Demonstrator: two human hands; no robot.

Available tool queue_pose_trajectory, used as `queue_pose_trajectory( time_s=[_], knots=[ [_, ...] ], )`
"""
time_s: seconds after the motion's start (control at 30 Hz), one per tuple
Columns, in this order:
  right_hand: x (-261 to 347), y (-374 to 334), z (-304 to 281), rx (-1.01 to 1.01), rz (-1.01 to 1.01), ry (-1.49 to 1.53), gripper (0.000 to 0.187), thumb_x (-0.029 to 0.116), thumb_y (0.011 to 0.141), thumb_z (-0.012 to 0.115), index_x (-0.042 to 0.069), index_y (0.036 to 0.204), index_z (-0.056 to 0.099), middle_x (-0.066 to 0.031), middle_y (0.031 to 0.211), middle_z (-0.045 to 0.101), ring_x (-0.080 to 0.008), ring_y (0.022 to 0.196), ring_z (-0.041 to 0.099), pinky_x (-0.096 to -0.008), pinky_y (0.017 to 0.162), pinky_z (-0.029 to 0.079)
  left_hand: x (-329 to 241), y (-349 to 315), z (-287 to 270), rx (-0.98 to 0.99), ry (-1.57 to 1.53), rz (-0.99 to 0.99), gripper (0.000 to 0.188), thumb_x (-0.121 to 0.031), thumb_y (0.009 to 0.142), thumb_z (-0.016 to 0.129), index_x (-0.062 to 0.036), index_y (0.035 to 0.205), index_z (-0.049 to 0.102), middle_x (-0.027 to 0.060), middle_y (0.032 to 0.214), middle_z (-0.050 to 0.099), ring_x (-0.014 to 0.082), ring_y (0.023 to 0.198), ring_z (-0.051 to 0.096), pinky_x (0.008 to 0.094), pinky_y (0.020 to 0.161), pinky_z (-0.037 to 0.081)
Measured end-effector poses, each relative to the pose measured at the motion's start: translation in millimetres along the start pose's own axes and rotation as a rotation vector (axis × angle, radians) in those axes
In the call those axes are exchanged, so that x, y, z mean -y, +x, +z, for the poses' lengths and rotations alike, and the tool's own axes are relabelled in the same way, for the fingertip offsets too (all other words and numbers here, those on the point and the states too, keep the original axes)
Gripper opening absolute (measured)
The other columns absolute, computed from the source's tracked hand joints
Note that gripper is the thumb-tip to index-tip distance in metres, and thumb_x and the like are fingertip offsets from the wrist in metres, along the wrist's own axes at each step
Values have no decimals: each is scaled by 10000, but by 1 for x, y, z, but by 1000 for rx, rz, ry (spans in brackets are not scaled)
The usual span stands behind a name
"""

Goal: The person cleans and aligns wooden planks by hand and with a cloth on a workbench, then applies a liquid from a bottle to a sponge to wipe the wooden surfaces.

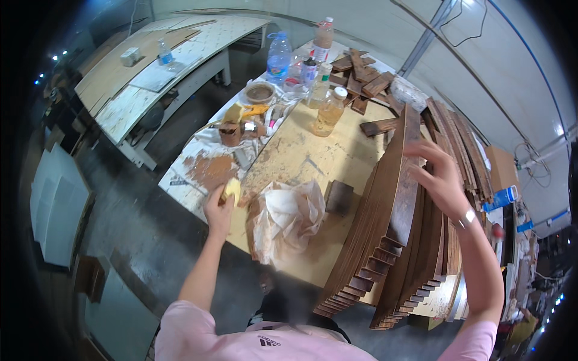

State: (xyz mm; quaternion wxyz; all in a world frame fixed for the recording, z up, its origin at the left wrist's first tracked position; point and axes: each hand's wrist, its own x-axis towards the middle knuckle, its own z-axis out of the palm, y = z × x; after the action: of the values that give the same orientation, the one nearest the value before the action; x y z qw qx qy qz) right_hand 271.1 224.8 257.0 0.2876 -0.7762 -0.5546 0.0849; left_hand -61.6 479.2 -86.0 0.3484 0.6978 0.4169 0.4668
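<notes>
Left hand [217, 210] on sponge [232, 189], right hand [444, 178] by plank [404, 195]

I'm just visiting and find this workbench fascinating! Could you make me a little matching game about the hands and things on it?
1. Left hand
2. Right hand
3. Crumpled cloth
4. Bottle nearest the cloth

A. Amber liquid inside, white cap
B. At the dark brown planks
C. Holding a yellow piece
D. Whitish, brown-stained

Pairs: 1-C, 2-B, 3-D, 4-A

Left hand [218, 209] pinching, right hand [438, 174] loosely curled
</notes>
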Motion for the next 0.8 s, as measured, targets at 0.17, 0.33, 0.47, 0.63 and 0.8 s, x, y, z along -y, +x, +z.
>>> queue_pose_trajectory(
  time_s=[0.17,0.33,0.47,0.63,0.8],
  knots=[
    [-53,118,91,297,356,1,455,357,844,684,-38,1069,698,-135,969,714,-245,878,659,-358,858,500,-15,-6,10,-27,-174,-141,310,-28,840,692,41,1139,648,107,994,650,182,820,619,303,734,509],
    [-78,215,194,434,400,280,478,311,906,678,5,1266,607,-59,1016,672,-153,921,607,-317,805,492,-10,-8,3,5,-124,-95,315,-16,809,708,42,1111,643,114,940,631,220,813,611,326,726,498],
    [-96,308,248,-289,360,480,584,212,850,726,-13,1335,493,-133,1108,645,-240,1009,622,-381,860,499,-17,-11,-1,-10,-65,-75,321,-24,792,717,37,1099,643,166,992,649,308,883,630,379,786,504],
    [-189,406,269,-805,453,483,732,71,668,853,-37,1267,447,-157,1193,603,-252,1039,597,-409,901,492,-32,-5,-2,-32,-74,-24,307,-21,768,723,31,1062,653,169,978,657,327,862,643,386,780,513],
    [-243,423,260,-724,316,455,542,311,692,840,52,1134,662,-120,1111,678,-284,1011,644,-418,908,498,-31,-4,-5,21,-90,-36,284,-46,758,734,17,1027,667,167,918,659,328,806,649,363,731,517]
  ],
)
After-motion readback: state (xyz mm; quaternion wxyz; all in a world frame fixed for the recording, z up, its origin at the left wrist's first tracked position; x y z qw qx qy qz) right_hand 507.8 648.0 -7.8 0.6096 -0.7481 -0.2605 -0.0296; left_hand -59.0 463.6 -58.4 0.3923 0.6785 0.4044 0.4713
